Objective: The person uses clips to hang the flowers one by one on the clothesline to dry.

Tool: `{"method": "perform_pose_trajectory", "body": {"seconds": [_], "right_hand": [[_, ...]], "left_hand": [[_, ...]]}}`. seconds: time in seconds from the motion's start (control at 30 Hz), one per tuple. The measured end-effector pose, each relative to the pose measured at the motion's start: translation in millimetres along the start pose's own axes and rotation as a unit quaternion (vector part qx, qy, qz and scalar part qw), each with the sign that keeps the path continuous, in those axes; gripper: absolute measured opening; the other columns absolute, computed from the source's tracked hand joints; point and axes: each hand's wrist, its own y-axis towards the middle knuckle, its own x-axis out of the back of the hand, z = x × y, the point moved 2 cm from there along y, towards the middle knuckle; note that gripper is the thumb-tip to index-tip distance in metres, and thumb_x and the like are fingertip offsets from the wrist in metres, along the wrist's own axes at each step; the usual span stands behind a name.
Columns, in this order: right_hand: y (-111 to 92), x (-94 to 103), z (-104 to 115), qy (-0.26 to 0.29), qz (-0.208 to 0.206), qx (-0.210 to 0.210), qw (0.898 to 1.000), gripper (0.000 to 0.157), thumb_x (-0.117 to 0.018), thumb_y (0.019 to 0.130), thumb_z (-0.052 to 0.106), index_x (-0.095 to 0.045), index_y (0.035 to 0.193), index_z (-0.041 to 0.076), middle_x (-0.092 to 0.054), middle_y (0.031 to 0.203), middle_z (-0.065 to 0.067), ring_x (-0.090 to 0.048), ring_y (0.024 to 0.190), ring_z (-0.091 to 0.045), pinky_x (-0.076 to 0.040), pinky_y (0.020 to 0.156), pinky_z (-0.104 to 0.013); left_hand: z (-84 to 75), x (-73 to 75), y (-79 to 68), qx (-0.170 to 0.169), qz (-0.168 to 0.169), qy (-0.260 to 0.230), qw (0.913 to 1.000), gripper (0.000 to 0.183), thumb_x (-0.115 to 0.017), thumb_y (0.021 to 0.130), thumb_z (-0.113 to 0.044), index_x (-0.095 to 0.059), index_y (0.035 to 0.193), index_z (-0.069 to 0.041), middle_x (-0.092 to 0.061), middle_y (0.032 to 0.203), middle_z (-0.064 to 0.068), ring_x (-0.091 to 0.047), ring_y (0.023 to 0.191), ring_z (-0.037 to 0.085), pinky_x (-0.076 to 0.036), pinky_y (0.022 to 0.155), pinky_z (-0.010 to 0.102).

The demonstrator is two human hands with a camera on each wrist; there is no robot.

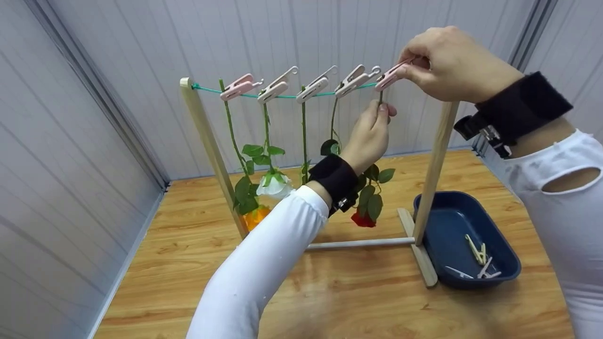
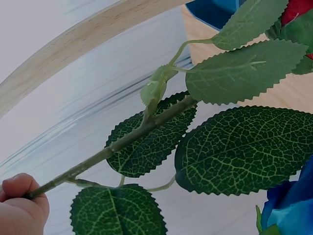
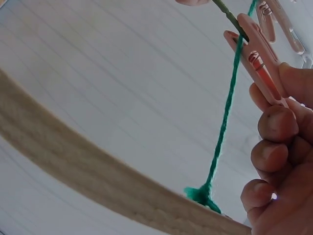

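Note:
My right hand (image 1: 452, 63) pinches a pink clothespin (image 3: 259, 63) at the right end of a green string (image 3: 227, 112). In the right wrist view its jaws are at the string and the tip of a green stem (image 3: 226, 12). Just below, my left hand (image 1: 370, 136) pinches that stem between thumb and fingers. Serrated leaves (image 2: 244, 147) branch from the stem in the left wrist view. A red artificial rose (image 1: 363, 220) hangs head down beneath the left hand. A blue flower (image 2: 288, 205) shows at the lower right of the left wrist view.
Several more clothespins, such as a pink one (image 1: 238, 88), hold stems along the string. A white rose (image 1: 274, 184) and an orange flower (image 1: 256, 216) hang at left. The wooden frame's right post (image 1: 438, 165) stands beside a blue basin (image 1: 438, 230) with loose clothespins (image 1: 478, 252).

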Motion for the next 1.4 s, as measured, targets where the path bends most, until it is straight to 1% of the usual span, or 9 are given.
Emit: {"method": "perform_pose_trajectory", "body": {"seconds": [0.33, 0.67, 0.73, 0.8, 0.97, 1.07, 1.2, 1.3, 1.4], "right_hand": [[0.6, 2.3, -0.2, -0.009, 0.036, -0.017, 0.999, 0.028, -0.065, 0.109, 0.019, -0.075, 0.107, -0.006, -0.065, 0.088, -0.016, -0.049, 0.079, -0.020, -0.035, 0.066, -0.028], [2.6, 0.2, -0.8, -0.020, 0.027, -0.008, 0.999, 0.029, -0.060, 0.107, 0.020, -0.074, 0.108, -0.006, -0.060, 0.092, -0.017, -0.048, 0.087, -0.029, -0.034, 0.076, -0.042], [3.6, -0.1, -1.0, -0.021, 0.027, -0.006, 0.999, 0.030, -0.058, 0.107, 0.020, -0.073, 0.108, -0.006, -0.062, 0.095, -0.019, -0.050, 0.090, -0.032, -0.036, 0.079, -0.045], [4.1, -0.6, -1.4, -0.020, 0.027, -0.007, 0.999, 0.032, -0.055, 0.107, 0.021, -0.073, 0.109, -0.005, -0.065, 0.101, -0.021, -0.052, 0.095, -0.036, -0.039, 0.084, -0.050], [1.7, -2.2, -2.6, -0.012, 0.024, -0.015, 1.000, 0.035, -0.052, 0.108, 0.023, -0.074, 0.115, -0.004, -0.068, 0.115, -0.026, -0.056, 0.106, -0.043, -0.041, 0.100, -0.063], [1.0, -2.5, -2.5, -0.006, 0.016, -0.018, 1.000, 0.035, -0.054, 0.107, 0.024, -0.074, 0.119, -0.003, -0.069, 0.118, -0.026, -0.058, 0.107, -0.043, -0.040, 0.107, -0.065], [0.7, -2.7, -2.8, -0.001, 0.006, -0.027, 1.000, 0.039, -0.057, 0.108, 0.029, -0.072, 0.125, -0.002, -0.068, 0.121, -0.025, -0.059, 0.108, -0.043, -0.040, 0.110, -0.066], [-0.2, -2.6, -3.9, 0.001, -0.011, -0.029, 1.000, 0.042, -0.059, 0.108, 0.032, -0.070, 0.130, -0.002, -0.067, 0.124, -0.025, -0.060, 0.109, -0.043, -0.044, 0.103, -0.062], [-2.1, -3.0, -6.2, 0.010, -0.043, -0.023, 0.999, 0.043, -0.062, 0.106, 0.031, -0.069, 0.133, -0.003, -0.067, 0.125, -0.026, -0.060, 0.109, -0.043, -0.044, 0.094, -0.057]], "left_hand": [[0.6, 0.0, 1.5, 0.003, -0.003, 0.000, 1.0000, 0.032, -0.028, 0.120, -0.014, -0.058, 0.117, -0.001, -0.050, 0.104, 0.004, -0.049, 0.099, 0.017, -0.040, 0.085, 0.022], [0.6, -2.4, 1.6, 0.008, -0.008, 0.002, 0.9999, 0.033, -0.028, 0.120, -0.016, -0.058, 0.120, -0.001, -0.056, 0.113, 0.010, -0.053, 0.107, 0.019, -0.043, 0.091, 0.025], [0.5, -2.6, 0.6, 0.006, -0.009, 0.000, 0.9999, 0.033, -0.028, 0.121, -0.016, -0.058, 0.119, -0.002, -0.054, 0.110, 0.006, -0.052, 0.104, 0.016, -0.042, 0.090, 0.023], [0.5, -2.7, -0.3, 0.002, -0.006, -0.014, 0.9999, 0.033, -0.028, 0.121, -0.017, -0.057, 0.119, -0.001, -0.052, 0.104, 0.004, -0.053, 0.095, 0.015, -0.043, 0.084, 0.022], [2.1, -3.5, -1.1, -0.001, 0.014, -0.082, 0.9965, 0.035, -0.027, 0.121, -0.015, -0.055, 0.121, 0.006, -0.049, 0.091, 0.001, -0.050, 0.076, 0.012, -0.045, 0.072, 0.021], [4.0, -2.8, -0.8, 0.002, 0.021, -0.094, 0.9954, 0.035, -0.027, 0.121, -0.014, -0.056, 0.124, 0.006, -0.055, 0.094, 0.003, -0.056, 0.082, 0.012, -0.048, 0.078, 0.020], [4.9, 0.6, -1.5, 0.006, 0.023, -0.062, 0.9978, 0.038, -0.027, 0.121, -0.015, -0.057, 0.135, 0.004, -0.066, 0.109, 0.013, -0.066, 0.101, 0.020, -0.051, 0.091, 0.020], [3.4, 4.3, -4.0, 0.011, 0.023, -0.040, 0.9989, 0.040, -0.028, 0.121, -0.017, -0.053, 0.145, 0.002, -0.068, 0.128, 0.019, -0.067, 0.122, 0.027, -0.051, 0.105, 0.023], [2.1, 9.5, -7.4, 0.018, 0.020, -0.027, 0.9993, 0.041, -0.032, 0.121, -0.020, -0.049, 0.153, 0.000, -0.063, 0.145, 0.019, -0.061, 0.139, 0.029, -0.048, 0.116, 0.030]]}}
